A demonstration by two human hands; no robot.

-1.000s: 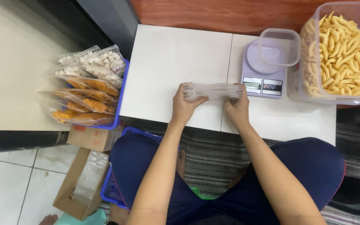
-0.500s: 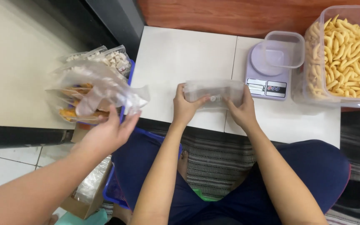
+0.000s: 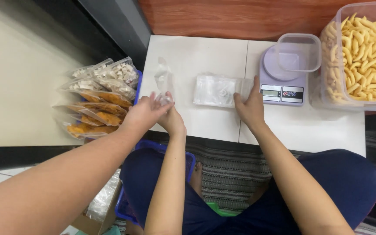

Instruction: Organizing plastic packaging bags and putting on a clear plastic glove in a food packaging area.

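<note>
a: what do you see of the hands from your end?

b: my right hand (image 3: 250, 107) lies flat on the right end of a stack of clear plastic bags (image 3: 219, 90) on the white table (image 3: 196, 56), fingers spread narrow and pressing down, thumb toward the middle. the stack sits mid-table, just left of the lilac kitchen scale (image 3: 282, 82).

a: and the left?

b: my left hand (image 3: 172, 117) is at the table's front left part, fingers closed on the bottom of a single clear bag (image 3: 163, 82) that stands up from it. another person's hand (image 3: 146, 112) comes in from the left and touches the same bag, right against mine; i cannot tell how tightly its fingers grip.

a: what is around?

b: an empty clear tub (image 3: 299, 53) rests on the scale. a big clear container of yellow finger snacks (image 3: 366, 56) stands at the right edge. filled snack packets (image 3: 99, 98) lie heaped left of the table.
</note>
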